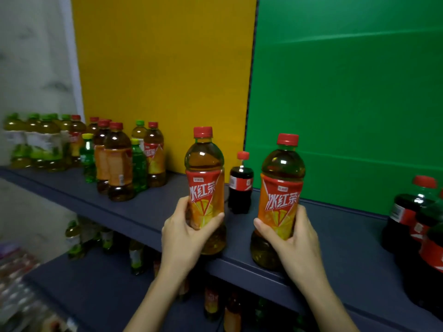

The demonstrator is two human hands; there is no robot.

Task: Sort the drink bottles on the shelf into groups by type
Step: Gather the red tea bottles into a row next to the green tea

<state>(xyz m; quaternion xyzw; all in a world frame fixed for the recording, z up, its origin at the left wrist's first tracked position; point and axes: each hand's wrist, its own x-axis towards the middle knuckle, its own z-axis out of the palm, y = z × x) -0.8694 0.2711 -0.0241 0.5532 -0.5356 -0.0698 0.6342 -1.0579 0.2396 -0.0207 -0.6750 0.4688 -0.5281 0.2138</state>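
My left hand (184,232) grips an iced red tea bottle (205,178) with a red cap and orange label, upright at the front of the dark blue shelf (148,212). My right hand (294,240) grips a second, identical iced red tea bottle (281,185) further right. Whether the two bottles stand on the shelf or are lifted I cannot tell. Between them, further back, stands a small cola bottle (241,185). At the left, several red tea bottles (118,161) stand with two green soda bottles (139,165). Several green tea bottles (36,142) fill the far left end.
Large cola bottles (417,224) crowd the shelf's right end. Yellow (163,68) and green (347,80) panels back the shelf. A lower shelf (96,291) holds more mixed bottles, partly hidden. Packaged goods lie blurred at the bottom left.
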